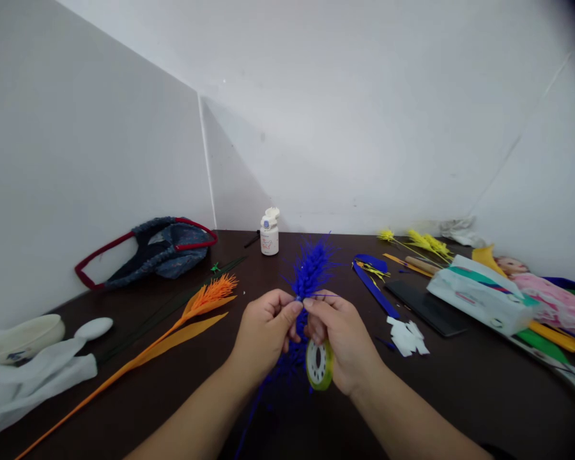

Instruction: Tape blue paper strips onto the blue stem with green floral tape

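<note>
- Two hands are at work in front of you, and both are closed, with thumb and fingertips pinched together.
- Your left hand [269, 326] grips the blue spike [311, 271] at the narrow neck below its bristly head.
- Your right hand [339, 335] pinches that same neck from the other side, its fingertips just beside those of the left. The tape roll [324, 379] hangs on edge below its curled fingers; you cannot tell exactly how it is held.
- The head of the spike points away from you, leaning slightly to your right. Its long axis runs from near your wrists up toward the back wall [340, 128], with more blue bristles and a thin strand below your hands.
- It is held at the middle of your view, above the dark tabletop [172, 383].
- To your left lie an orange spike [215, 291] with a long stem, a pale bowl [26, 340] and a denim bag [172, 259] with red edging.
- Beyond your hands, a white bottle [269, 235] stands upright near the wall.
- To your right are a blue strip [376, 294], white scraps [407, 337], a black slab [424, 308], yellow spikes [429, 243], a plastic packet [482, 295] and a doll [546, 295] in pink.
</note>
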Tool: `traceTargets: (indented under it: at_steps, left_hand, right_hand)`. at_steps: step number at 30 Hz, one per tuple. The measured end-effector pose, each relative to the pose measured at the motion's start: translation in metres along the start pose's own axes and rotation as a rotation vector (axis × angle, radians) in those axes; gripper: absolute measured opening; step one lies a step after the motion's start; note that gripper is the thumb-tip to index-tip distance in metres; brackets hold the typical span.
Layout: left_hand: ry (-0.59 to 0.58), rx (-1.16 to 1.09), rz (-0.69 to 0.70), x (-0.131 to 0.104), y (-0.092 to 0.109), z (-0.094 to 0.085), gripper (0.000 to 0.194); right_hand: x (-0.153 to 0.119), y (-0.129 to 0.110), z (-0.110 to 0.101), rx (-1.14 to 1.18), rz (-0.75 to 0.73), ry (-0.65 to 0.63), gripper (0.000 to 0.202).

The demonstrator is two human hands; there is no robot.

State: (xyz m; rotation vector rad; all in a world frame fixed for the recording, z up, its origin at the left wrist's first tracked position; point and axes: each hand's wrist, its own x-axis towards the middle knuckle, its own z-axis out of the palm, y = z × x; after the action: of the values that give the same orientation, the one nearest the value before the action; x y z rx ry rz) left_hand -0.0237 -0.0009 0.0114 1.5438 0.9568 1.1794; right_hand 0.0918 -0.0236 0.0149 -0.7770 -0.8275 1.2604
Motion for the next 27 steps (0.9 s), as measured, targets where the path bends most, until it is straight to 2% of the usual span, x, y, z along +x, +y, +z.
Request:
traceTargets:
  at_steps: [5,9,14,17,20,23,27]
  left_hand:
    - [0.056,-0.136,0.069,0.007,0.000,-0.009,0.023]
    - [0.102,-0.156,0.120,0.011,0.000,-0.014,0.024]
    - [0.089,-0.207,0.125,0.014,0.001,-0.018,0.023]
    - [0.141,-0.272,0.111,0.015,0.001,-0.018,0.024]
    - [0.174,-0.415,0.076,0.017,-0.002,-0.015,0.027]
    - [0.161,-0.570,0.041,0.020,-0.005,-0.010,0.034]
    - [0.157,-0.651,0.044,0.019,-0.004,-0.008,0.037]
  right_hand:
    - [-0.001,-0.002,-0.004,-0.070,0.134,-0.124,0.013]
    - [-0.005,-0.004,-0.003,-0.073,0.141,-0.115,0.018]
    - [-0.018,-0.005,0.003,-0.041,0.038,-0.110,0.014]
    - [-0.028,0.001,0.010,-0.075,-0.033,-0.157,0.012]
    - [-0.035,0.012,0.022,-0.223,-0.101,-0.214,0.014]
    - [-0.038,0.022,0.034,-0.396,-0.184,-0.225,0.015]
    - [-0.038,0.025,0.043,-0.600,-0.449,-0.269,0.016]
